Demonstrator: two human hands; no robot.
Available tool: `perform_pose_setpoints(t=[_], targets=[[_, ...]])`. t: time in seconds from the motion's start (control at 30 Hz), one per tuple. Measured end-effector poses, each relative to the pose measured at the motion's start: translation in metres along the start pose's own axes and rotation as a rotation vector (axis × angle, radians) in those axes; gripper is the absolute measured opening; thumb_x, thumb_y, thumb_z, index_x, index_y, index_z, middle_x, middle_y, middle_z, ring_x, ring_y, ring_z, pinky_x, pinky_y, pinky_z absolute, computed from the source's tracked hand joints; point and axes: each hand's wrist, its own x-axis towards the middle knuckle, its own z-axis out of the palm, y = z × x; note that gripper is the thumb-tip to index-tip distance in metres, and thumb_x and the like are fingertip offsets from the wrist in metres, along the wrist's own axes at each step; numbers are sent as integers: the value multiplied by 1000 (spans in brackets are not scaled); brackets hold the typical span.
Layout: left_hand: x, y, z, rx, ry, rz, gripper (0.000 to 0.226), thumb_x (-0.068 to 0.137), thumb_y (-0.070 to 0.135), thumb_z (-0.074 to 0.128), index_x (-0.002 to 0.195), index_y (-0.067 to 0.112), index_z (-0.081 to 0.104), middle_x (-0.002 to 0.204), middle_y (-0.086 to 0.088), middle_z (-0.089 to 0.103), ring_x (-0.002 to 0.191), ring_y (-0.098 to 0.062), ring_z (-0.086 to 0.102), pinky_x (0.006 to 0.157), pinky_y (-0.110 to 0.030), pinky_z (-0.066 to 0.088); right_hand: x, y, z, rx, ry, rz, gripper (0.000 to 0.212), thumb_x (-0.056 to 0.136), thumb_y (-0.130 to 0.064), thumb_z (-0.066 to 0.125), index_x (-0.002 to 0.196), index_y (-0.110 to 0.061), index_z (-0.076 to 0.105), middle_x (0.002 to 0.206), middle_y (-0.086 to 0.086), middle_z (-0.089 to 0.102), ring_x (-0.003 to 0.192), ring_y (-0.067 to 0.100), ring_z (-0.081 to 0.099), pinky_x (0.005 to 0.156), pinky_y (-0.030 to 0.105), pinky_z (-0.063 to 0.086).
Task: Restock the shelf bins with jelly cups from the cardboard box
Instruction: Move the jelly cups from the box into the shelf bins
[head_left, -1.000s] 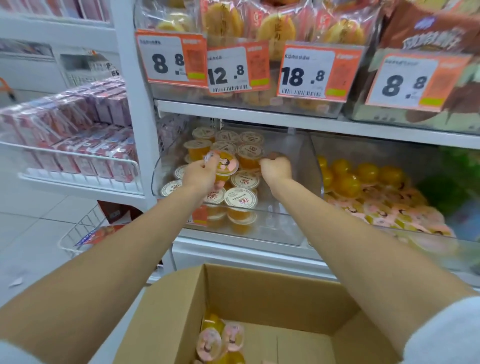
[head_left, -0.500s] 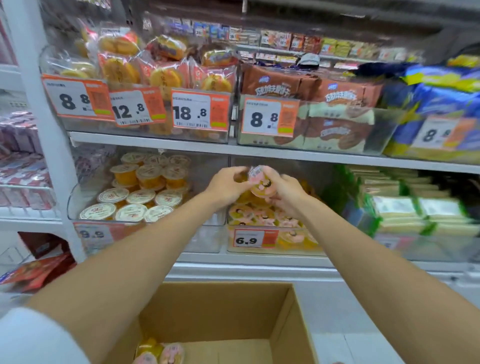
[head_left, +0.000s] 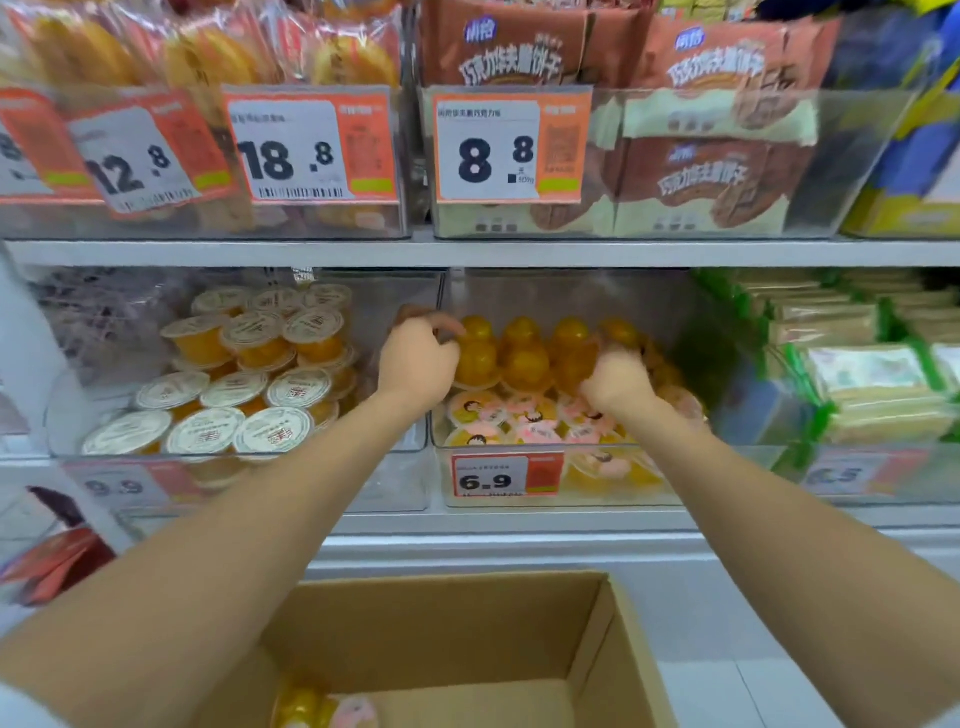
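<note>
Curling over the jelly cups (head_left: 524, 358), the fingers (head_left: 447, 328) of the left hand (head_left: 418, 366) bend against a domed orange cup at the back left of the clear bin (head_left: 571, 296). Whether they clamp it cannot be told. The right hand (head_left: 618, 384) digs its bent fingers into the cups at the bin's right side, and its grip is just as unclear. Cups at the back of the bin stand upside down as glossy orange domes, while those in front show pink cartoon lids. A 6.9 price tag (head_left: 506, 475) sits on the bin's front. Left of the bin is a second bin (head_left: 395, 467) of white-lidded cups (head_left: 234, 387), right of it are green packs (head_left: 872, 374), and above it are biscuit packs (head_left: 696, 171). Below the bin stands the open cardboard box (head_left: 457, 639), with a few cups inside, on a pale tiled floor (head_left: 769, 691).
</note>
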Motion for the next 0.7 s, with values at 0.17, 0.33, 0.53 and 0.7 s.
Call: perform_pose_setpoints(t=[0.17, 0.33, 0.53, 0.7], targets=[[-2, -1, 0, -6, 14, 2, 24, 88, 10, 52, 86, 30, 65, 99, 3, 63, 86, -11, 54, 81, -29, 50, 3, -2, 6, 289, -23, -40, 40, 70, -43, 71, 98, -14, 63, 93, 4, 64, 87, 22, 61, 75, 32, 49], [-5, 0, 2, -40, 34, -1, 24, 88, 9, 51, 84, 29, 65, 102, 2, 66, 88, -12, 57, 78, -24, 42, 19, -8, 13, -34, -43, 48, 76, 86, -48, 60, 146, -13, 30, 146, 16, 35, 129, 33, 44, 99, 41, 43], [-16, 1, -5, 1, 51, 23, 21, 91, 15, 49, 86, 31, 63, 111, 1, 61, 97, -15, 57, 80, -27, 43, 12, -22, 12, 90, -75, 62, 66, 74, -54, 55, 125, -13, 55, 132, 14, 53, 126, 37, 45, 98, 41, 44], [-19, 0, -4, 62, 16, 25, 22, 95, 18, 48, 102, 22, 69, 127, -4, 53, 113, -23, 52, 93, -30, 39, 8, -31, 12, -62, -80, 110, 89, 87, -64, 51, 153, -14, 17, 158, 16, 18, 145, 37, 17, 110, 53, 33]])
